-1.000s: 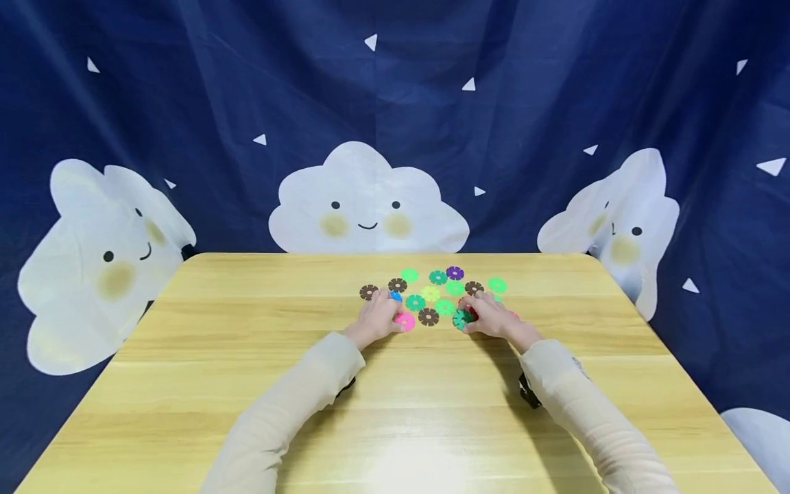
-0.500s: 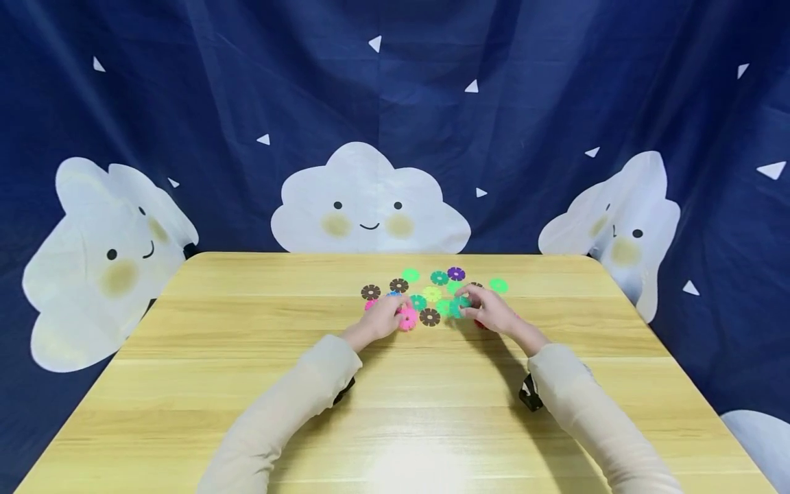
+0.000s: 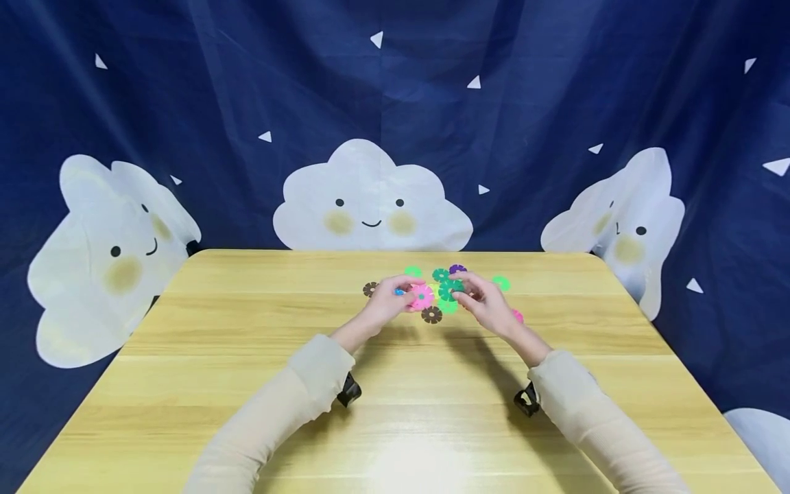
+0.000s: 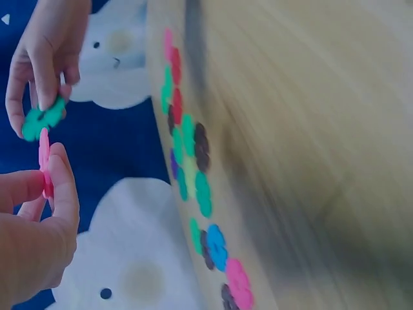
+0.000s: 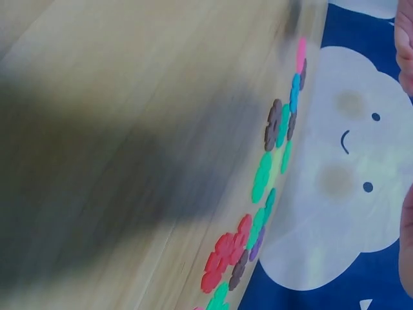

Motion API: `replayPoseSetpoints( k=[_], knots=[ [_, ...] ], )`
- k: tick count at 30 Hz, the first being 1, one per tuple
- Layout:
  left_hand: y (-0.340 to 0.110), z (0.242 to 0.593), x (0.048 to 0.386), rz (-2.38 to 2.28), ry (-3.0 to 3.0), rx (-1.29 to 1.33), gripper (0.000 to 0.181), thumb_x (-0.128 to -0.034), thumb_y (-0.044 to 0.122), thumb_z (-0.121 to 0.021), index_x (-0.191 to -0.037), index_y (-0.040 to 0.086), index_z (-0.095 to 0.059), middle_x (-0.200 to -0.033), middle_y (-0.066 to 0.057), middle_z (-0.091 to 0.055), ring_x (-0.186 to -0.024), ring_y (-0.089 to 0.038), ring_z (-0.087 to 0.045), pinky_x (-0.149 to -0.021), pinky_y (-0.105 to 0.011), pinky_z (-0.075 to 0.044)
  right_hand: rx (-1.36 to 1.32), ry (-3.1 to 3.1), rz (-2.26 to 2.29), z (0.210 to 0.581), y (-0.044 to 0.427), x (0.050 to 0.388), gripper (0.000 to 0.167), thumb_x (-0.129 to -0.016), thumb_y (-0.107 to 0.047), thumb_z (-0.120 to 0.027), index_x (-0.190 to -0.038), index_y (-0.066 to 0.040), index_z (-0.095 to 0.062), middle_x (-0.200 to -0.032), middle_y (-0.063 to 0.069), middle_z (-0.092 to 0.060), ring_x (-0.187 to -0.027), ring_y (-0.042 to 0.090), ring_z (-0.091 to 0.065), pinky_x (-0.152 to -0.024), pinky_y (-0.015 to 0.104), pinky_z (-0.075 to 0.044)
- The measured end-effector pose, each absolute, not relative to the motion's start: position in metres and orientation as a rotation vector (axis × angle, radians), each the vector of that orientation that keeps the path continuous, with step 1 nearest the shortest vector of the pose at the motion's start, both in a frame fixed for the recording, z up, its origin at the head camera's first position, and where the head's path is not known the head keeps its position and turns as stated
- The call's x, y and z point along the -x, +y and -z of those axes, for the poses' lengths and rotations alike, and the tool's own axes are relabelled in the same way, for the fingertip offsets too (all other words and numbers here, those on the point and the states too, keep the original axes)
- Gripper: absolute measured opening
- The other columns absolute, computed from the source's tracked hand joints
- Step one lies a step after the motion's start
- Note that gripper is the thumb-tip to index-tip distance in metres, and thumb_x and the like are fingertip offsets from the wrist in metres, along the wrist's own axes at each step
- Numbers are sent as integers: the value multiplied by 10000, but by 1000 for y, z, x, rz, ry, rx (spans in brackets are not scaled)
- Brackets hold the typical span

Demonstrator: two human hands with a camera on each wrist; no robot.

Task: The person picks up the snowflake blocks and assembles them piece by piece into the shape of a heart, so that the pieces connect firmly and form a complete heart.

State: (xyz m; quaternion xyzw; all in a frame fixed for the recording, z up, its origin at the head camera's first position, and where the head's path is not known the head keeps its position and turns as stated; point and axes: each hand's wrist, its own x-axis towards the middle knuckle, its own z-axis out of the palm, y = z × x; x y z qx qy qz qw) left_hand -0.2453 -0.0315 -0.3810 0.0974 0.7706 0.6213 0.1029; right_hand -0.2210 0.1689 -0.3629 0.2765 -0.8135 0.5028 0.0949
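Note:
In the head view, my left hand (image 3: 384, 302) pinches a pink snowflake disc (image 3: 423, 298) with a notched rim between thumb and fingers. My right hand (image 3: 490, 307) grips a dark green snowflake disc (image 3: 448, 289) the same way. Both are raised off the tabletop, side by side. From the left wrist, the pink disc stands edge-on just under the tilted green one; whether they touch I cannot tell. At the right wrist view's edge, only slivers of both hands show, and the held discs are out of frame.
More flat snowflake discs lie on the wooden table (image 3: 247, 384) beneath the hands, among them a brown disc (image 3: 432, 315), a purple disc (image 3: 458, 269) and a blue disc (image 4: 217, 247). Red discs (image 5: 226, 248) cluster toward the right. A dark blue cloud-print curtain (image 3: 382, 82) hangs behind.
Both hands have risen from the table, the left with the pink disc, the right with the green one. They have come closer together, bringing the two discs side by side.

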Motion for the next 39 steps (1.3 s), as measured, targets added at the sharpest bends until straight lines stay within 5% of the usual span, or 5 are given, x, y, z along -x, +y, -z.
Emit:
replayPoseSetpoints(
  k=[10,17,26,35,39],
  knots=[
    [-25,372,239,-1909,2179,-231,324,-840,-58,-541,-1156,-6,-589,-928,-87,-506,-695,-103,-511,-816,-383,-497,-903,-2276,-1348,361,164,216,253,-787,152,-587,-1034,99,-578,-619,165,-504,-497,143,-457,-471,201,-412],
    [-26,370,239,-1929,2180,-224,321,-836,-58,-540,-1148,-1,-591,-945,-90,-525,-732,-113,-515,-735,-268,-505,-991,-2192,-1260,359,163,214,261,-743,197,-600,-993,122,-590,-649,167,-542,-488,141,-444,-441,220,-410],
    [-24,364,234,-2001,2060,-149,314,-859,-45,-533,-1165,4,-585,-965,-86,-506,-670,-106,-510,-779,-366,-512,-1149,-2061,-1098,359,161,214,323,-653,262,-624,-940,118,-591,-782,209,-628,-476,180,-453,-455,154,-363],
    [-20,358,226,-2169,1848,-3,389,-831,-65,-571,-1214,-2,-542,-895,-57,-514,-658,-113,-550,-625,-189,-514,-1167,-1951,-1101,383,167,231,387,-639,279,-620,-974,86,-608,-836,199,-639,-524,121,-420,-507,156,-353],
    [-19,355,223,-2223,1780,65,365,-820,-76,-577,-1181,-34,-554,-860,-49,-539,-660,-112,-559,-610,-189,-515,-1189,-1913,-1077,383,167,232,379,-653,261,-628,-976,62,-625,-872,184,-653,-613,186,-543,-610,173,-450]
  ],
)
